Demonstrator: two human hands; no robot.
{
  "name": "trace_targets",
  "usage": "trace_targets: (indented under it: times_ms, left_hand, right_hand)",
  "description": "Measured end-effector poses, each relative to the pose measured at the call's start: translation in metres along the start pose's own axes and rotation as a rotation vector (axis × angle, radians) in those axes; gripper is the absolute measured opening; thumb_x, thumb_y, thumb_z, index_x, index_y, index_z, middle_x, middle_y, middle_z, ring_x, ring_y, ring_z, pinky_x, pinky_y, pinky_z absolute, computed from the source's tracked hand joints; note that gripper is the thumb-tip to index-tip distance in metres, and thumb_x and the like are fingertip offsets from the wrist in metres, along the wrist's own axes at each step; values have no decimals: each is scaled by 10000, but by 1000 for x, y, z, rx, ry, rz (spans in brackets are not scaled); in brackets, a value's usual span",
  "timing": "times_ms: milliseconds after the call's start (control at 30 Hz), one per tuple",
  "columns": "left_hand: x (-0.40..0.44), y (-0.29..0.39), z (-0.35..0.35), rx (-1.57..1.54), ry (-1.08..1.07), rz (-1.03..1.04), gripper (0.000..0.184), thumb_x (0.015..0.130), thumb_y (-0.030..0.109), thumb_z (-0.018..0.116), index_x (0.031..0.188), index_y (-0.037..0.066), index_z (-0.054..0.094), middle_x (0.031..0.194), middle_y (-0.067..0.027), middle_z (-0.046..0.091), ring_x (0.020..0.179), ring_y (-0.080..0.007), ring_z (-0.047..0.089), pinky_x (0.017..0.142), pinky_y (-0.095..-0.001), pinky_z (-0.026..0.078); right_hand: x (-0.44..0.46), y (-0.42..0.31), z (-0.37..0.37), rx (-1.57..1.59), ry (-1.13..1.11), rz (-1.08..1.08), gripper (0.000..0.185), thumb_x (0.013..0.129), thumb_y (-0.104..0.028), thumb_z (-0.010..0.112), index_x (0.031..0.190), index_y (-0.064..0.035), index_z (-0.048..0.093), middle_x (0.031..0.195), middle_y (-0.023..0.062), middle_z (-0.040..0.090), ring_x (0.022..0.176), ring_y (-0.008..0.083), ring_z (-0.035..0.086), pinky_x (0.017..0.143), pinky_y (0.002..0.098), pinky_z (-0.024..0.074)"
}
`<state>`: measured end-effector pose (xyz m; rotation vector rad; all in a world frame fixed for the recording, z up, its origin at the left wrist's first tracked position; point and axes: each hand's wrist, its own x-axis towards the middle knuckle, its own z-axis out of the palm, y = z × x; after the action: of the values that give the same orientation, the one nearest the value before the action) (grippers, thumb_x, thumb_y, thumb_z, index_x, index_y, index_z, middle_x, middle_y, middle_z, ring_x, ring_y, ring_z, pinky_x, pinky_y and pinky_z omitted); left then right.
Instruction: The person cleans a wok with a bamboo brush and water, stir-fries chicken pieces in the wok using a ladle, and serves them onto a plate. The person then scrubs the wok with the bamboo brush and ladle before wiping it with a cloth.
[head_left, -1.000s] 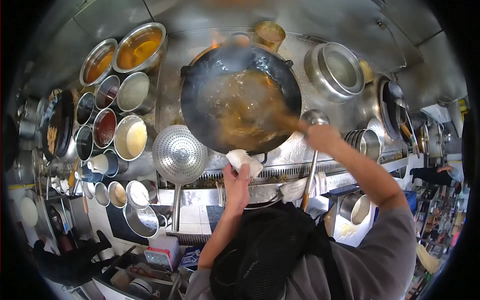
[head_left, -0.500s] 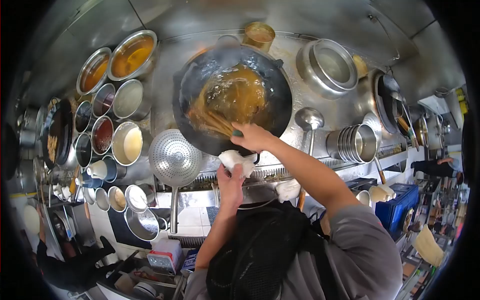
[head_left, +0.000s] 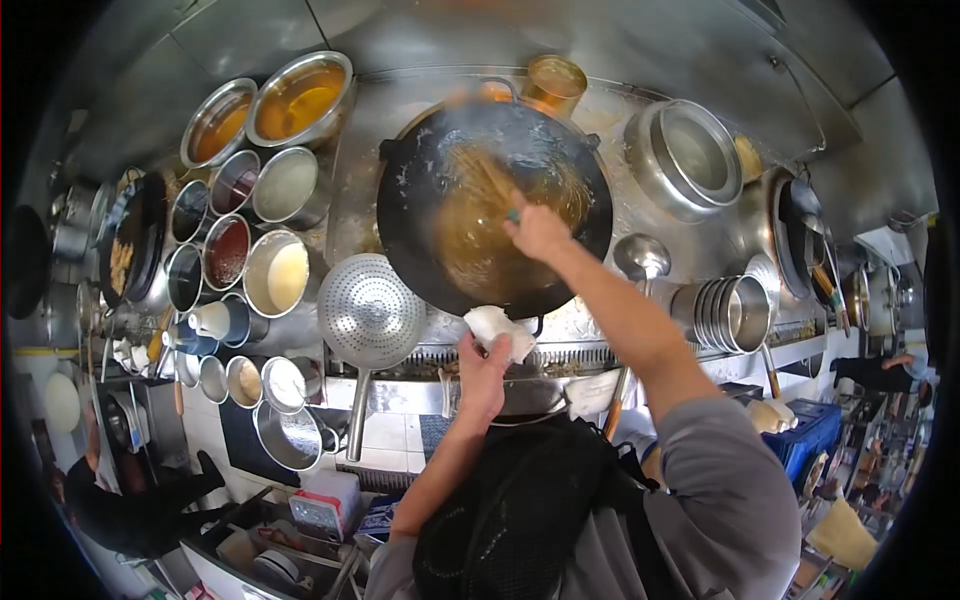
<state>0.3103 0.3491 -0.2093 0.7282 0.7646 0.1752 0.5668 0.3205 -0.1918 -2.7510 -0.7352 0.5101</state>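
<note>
Wok [head_left: 402, 235] is being seated at the centre of the view, taken here as the clock's hub. Brown liquid [head_left: 478, 255] is being contained in it, with pale froth and ripples being shown towards 12 o'clock.

Right hand [head_left: 540, 232]: fingers are being closed firmly around the handle end of a split-stick brush [head_left: 478, 172]. The brush head is being angled towards 11 o'clock, inside the wok, its outline being blurred as if by motion.

Left hand [head_left: 483, 378]: fingers are being kept narrow, a folded cloth [head_left: 498, 332] being pinched between them at the wok's 6 o'clock rim. Whether metal is also being gripped beneath cannot be told.

Progress, by judgement: brushing is being carried on mid-course. The wok is already being wetted widely; the liquid is not yet being emptied out, and the brush is not yet being set down. How clean the wall is cannot be told under the liquid and blur.

Materials: dark, smooth, round-bellied metal is being noted in the wok; stiff, straw-coloured strands in the brush; soft, white, creased fabric in the cloth. A steel tabletop [head_left: 348, 205], dulled and smeared, is being spread around. A round strainer [head_left: 372, 312], pierced with fine holes, is being rested at 8 o'clock; a shiny, round-bowled ladle [head_left: 642, 258] at 4 o'clock; a brassy tin [head_left: 552, 100] at 1 o'clock.
</note>
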Motion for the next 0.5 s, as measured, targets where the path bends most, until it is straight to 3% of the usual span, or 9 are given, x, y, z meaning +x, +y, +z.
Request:
trace_targets:
  times_ms: [67,133,200,267,333,400,467,500]
  left_hand:
    - [-3,5,2,7,6,-12,505,944,63,629,1386,34,388,1254,-112,572,1099,-215,614,888,-376,531]
    - [-6,11,4,32,43,-99,496,945,76,633,1377,41,392,1247,-112,577,1102,-226,618,883,-381,536]
    - [-5,10,3,3,13,-109,497,945,86,636,1375,47,391,1249,-112,576,1102,-230,620,881,-387,535]
    - [-2,9,0,-24,-6,-115,498,946,97,639,1374,52,390,1250,-111,574,1102,-235,622,879,-392,534]
    - [-1,7,-4,2,-22,-139,522,945,120,649,1384,60,373,1253,-106,572,1111,-230,613,880,-404,526]
    - [-4,12,4,-6,17,-109,526,940,130,658,1379,61,378,1236,-102,578,1120,-223,601,888,-412,521]
    - [-3,13,4,60,-2,-102,518,934,137,667,1364,55,390,1224,-97,582,1125,-215,591,888,-408,519]
    - [0,9,0,49,-26,-93,511,932,143,674,1352,54,396,1226,-99,582,1114,-216,595,910,-424,511]
  right_hand:
    - [-26,-22,16,92,-14,-63,597,911,-323,598,1411,-67,396,1029,281,673,988,451,652,882,522,526]
    - [-60,-23,11,88,-70,-153,602,908,-332,609,1414,-83,401,1014,303,668,978,459,648,867,528,527]
    - [-95,-8,-5,24,-206,-189,604,901,-336,620,1416,-100,408,1017,307,660,959,458,657,854,525,531]
    - [-127,8,-34,-230,-286,-111,603,913,-293,609,1437,-104,380,1044,285,646,955,436,665,845,501,542]
    - [-124,51,-44,-506,-282,40,595,931,-261,588,1453,-111,346,1076,259,627,968,413,667,840,474,550]
    - [-90,82,-55,-510,-47,139,594,951,-225,558,1476,-116,303,1085,263,619,987,403,665,846,464,552]
    - [-32,77,-52,-421,120,61,636,957,-254,558,1505,-124,262,1089,274,623,983,408,666,849,465,551]
    - [-6,53,-51,-315,23,82,653,956,-274,563,1511,-124,254,1111,275,625,971,404,670,836,466,553]
